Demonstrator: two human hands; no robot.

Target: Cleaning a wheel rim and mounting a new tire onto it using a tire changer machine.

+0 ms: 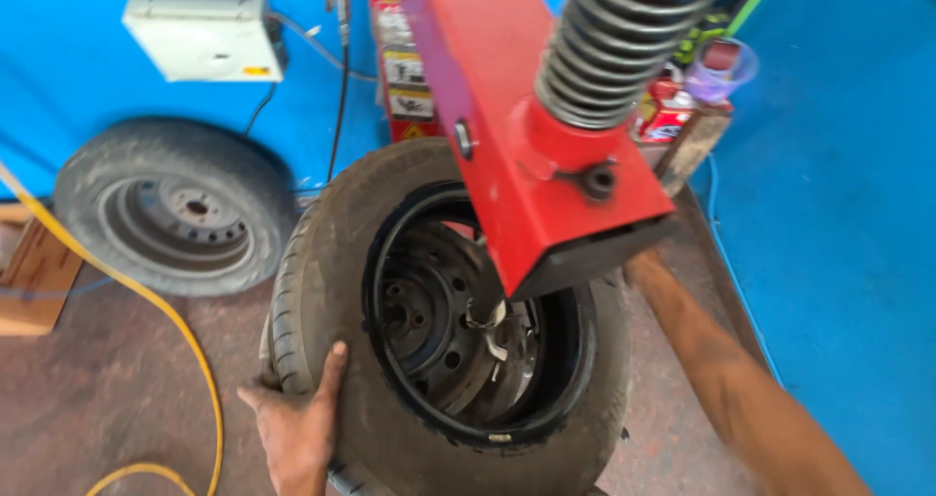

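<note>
Nearest, at the bottom left of centre: left hand (297, 428) pressed flat against the sidewall of the tyre (322, 291), fingers spread and thumb up along the rubber, palm on it rather than closed round anything. To the right, a bare forearm running from the lower right corner up toward the centre; right hand (639, 262) mostly hidden behind the red machine arm, so cannot tell how far the fingers are open or what they hold. Centre of the frame: tyre lying around a dark steel rim (429, 320), bolt holes showing, bead loose along the rim's edge. Just inside the rim, a metal mounting head (487, 316) touching the rim edge near the middle. Above it, the red machine arm (517, 145) slanting from top centre down to the middle, with a coiled grey spring (614, 47) at the upper right of it. Lower left: yellow hose (166, 311) curving across the brown floor. Farther off, middle left: a second wheel (175, 213) leaning against the blue wall. Upper left: pale wall box (200, 33) with black cables hanging from it. Upper right: small shelf with a clear plastic cup (721, 67).
</note>
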